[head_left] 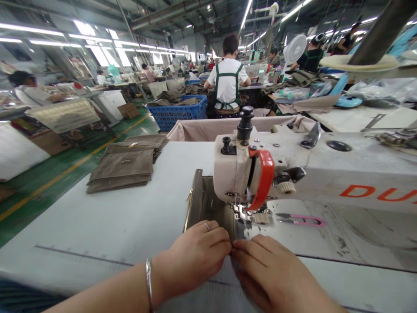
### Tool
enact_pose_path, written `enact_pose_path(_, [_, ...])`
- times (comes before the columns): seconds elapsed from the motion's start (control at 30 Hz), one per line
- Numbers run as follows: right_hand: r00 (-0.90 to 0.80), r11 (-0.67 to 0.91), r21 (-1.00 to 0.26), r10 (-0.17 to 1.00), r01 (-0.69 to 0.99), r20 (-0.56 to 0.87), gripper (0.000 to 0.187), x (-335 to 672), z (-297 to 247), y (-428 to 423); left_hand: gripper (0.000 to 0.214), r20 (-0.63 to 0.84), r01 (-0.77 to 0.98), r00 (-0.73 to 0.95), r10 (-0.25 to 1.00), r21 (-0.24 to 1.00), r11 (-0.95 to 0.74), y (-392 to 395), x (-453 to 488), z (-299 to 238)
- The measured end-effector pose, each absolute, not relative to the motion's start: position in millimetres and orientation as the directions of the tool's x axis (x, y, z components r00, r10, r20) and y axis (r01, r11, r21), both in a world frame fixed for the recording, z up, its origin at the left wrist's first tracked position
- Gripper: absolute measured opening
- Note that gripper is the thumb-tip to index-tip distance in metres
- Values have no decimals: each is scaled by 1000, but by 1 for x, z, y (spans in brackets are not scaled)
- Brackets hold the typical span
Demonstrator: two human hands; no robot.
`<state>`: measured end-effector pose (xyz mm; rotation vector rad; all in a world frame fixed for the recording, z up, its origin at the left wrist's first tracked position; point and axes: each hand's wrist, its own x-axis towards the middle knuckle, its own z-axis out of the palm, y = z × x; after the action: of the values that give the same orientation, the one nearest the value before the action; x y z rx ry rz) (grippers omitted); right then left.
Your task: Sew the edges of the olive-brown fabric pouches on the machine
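Observation:
A dark olive-brown fabric pouch piece [205, 208] with a gold zipper [188, 213] along its left side lies under the presser foot [243, 212] of a white sewing machine [293, 161]. My left hand [195, 252], with a ring and a silver bangle, is closed on the near edge of the piece. My right hand [270, 269] pinches the same edge, just right of the left fingertips. The two hands almost touch. The cloth below the right fingers is partly hidden by that hand.
Pink-handled thread snips [301, 219] lie on the machine bed. Similar brown pouches [125, 163] are stacked at the table's far left. Behind the table stand a beige cloth-lined bin [195, 130] and a blue crate [177, 115]. A co-worker [228, 78] sits ahead, facing away.

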<state>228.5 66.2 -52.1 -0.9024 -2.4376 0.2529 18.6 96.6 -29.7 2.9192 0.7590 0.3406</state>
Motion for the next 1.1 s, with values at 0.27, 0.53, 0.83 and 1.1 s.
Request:
enact_pose_path(0.27, [-626,711,-359,703,605,337,30,232,-49,87,10,191,497,843,502,78,-864,123,23,-37])
enact_pose_path(0.53, [-589,731,-351,681,586,434,23,237,-59,92,17,350,497,789,505,120,-859,131,26,-39])
enact_pose_path(0.83, [-591,695,-378,719,612,365,21,234,-56,91,25,433,448,753,495,214,-868,129,24,-39])
enact_pose_path(1.1, [-559,668,-426,744,609,367,30,240,-60,91,18,329,450,777,536,304,-839,131,21,-41])
